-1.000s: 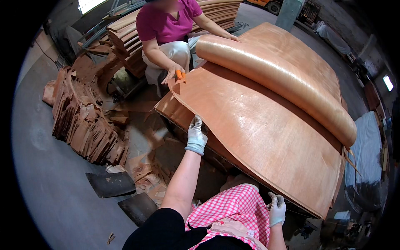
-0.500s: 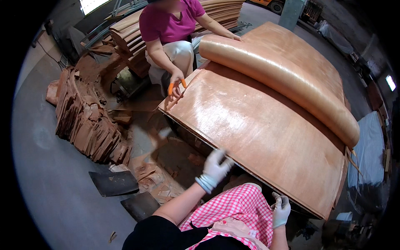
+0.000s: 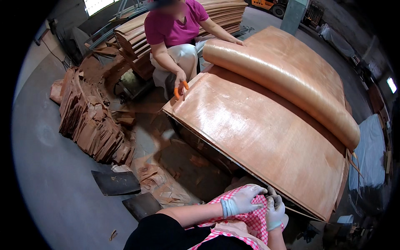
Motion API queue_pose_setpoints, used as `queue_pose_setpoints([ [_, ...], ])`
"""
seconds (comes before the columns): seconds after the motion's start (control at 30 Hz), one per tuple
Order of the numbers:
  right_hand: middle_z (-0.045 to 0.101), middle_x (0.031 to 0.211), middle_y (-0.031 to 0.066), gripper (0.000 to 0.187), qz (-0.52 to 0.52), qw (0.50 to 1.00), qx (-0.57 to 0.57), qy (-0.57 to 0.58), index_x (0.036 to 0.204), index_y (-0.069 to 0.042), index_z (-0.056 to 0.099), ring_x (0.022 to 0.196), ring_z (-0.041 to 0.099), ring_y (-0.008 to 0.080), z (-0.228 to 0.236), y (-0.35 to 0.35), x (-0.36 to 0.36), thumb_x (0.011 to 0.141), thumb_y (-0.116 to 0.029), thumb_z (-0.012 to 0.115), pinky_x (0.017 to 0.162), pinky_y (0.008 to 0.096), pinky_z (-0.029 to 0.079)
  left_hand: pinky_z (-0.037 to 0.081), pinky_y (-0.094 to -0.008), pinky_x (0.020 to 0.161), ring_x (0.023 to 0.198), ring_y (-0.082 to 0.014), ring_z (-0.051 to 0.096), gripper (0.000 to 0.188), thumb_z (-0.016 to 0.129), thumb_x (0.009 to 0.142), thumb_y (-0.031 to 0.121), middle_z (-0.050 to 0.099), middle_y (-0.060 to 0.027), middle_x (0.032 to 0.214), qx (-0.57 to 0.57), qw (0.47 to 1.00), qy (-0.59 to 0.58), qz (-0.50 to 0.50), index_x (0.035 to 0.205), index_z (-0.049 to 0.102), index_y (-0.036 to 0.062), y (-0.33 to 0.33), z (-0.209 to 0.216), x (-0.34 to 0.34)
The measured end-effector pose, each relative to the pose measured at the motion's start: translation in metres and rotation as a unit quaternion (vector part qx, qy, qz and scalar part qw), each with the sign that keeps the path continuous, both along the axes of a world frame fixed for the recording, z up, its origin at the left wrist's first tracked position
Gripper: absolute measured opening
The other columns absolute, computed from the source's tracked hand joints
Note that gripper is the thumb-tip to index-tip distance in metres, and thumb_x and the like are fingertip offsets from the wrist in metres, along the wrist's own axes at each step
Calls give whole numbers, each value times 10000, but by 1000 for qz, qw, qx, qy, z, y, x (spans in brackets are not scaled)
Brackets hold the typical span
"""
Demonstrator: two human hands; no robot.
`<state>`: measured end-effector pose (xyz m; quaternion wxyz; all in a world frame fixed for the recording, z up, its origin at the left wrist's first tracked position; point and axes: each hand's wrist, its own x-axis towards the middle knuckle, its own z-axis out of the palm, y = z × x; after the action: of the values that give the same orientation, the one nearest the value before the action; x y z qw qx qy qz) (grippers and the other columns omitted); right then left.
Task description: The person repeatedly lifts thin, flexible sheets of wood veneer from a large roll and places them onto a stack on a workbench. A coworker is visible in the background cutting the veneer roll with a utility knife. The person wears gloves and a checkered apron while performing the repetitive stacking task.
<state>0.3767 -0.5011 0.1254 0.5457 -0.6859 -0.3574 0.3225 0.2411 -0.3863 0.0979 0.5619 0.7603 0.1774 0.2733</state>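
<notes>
Raised above the scrap-strewn floor (image 3: 183, 166), a reddish-tan wood sheet (image 3: 266, 133) lies in front of the person, its near edge slanting just beyond the hands. Floor shows between that edge and a heap of broken veneer (image 3: 91, 121) at left. The gloved left hand (image 3: 246, 201) and right hand (image 3: 275, 212) are close together, fingers bent; whether they grip anything, I cannot tell. The sheet looks smooth, glossy, with a thick roll (image 3: 283, 87) across it.
</notes>
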Motion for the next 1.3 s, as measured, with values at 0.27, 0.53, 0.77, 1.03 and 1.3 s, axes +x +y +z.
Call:
queue_pose_setpoints([
  [0.27, 542, 1318, 270, 168, -17, 991, -8, 131, 932, 47, 586, 1218, 539, 284, 8, -7, -1, 970, -114, 558, 978, 350, 451, 511, -378, 837, 939, -315, 628, 398, 742, 782, 262, 632, -171, 1010, 46, 999, 14, -2, 1066, 622, 10, -15, 2, 13],
  [0.53, 549, 1307, 270, 217, -34, 990, -24, 136, 950, 56, 587, 1222, 536, 289, 22, -6, -5, 974, -159, 573, 986, 357, 454, 521, -351, 778, 856, -274, 645, 308, 708, 765, 135, 649, -147, 940, -23, 1000, 7, 2, 1042, 637, 20, -24, 0, 20],
  [0.77, 546, 1307, 277, 237, -24, 991, -21, 134, 976, 72, 599, 1232, 528, 302, 27, -5, -4, 969, -165, 582, 1039, 383, 411, 509, -266, 758, 830, -112, 599, 276, 649, 805, 43, 634, -51, 899, -265, 964, -4, 3, 1077, 627, -1, -47, -21, 37],
  [1.03, 553, 1301, 266, 235, -20, 990, -4, 139, 976, 73, 598, 1216, 537, 291, 20, -7, -4, 966, -162, 587, 1029, 378, 419, 502, -256, 763, 846, -89, 583, 219, 645, 834, 48, 615, -18, 892, -344, 939, -24, 7, 1049, 634, 9, -55, -35, 45],
  [1.3, 556, 1297, 262, 210, -27, 991, 12, 128, 924, 34, 592, 1206, 537, 276, 18, -4, -4, 960, -173, 603, 1002, 366, 432, 487, -263, 734, 797, -102, 572, 215, 619, 818, 45, 614, -23, 863, -264, 963, -20, 40, 1030, 642, 23, -51, -20, 46],
])
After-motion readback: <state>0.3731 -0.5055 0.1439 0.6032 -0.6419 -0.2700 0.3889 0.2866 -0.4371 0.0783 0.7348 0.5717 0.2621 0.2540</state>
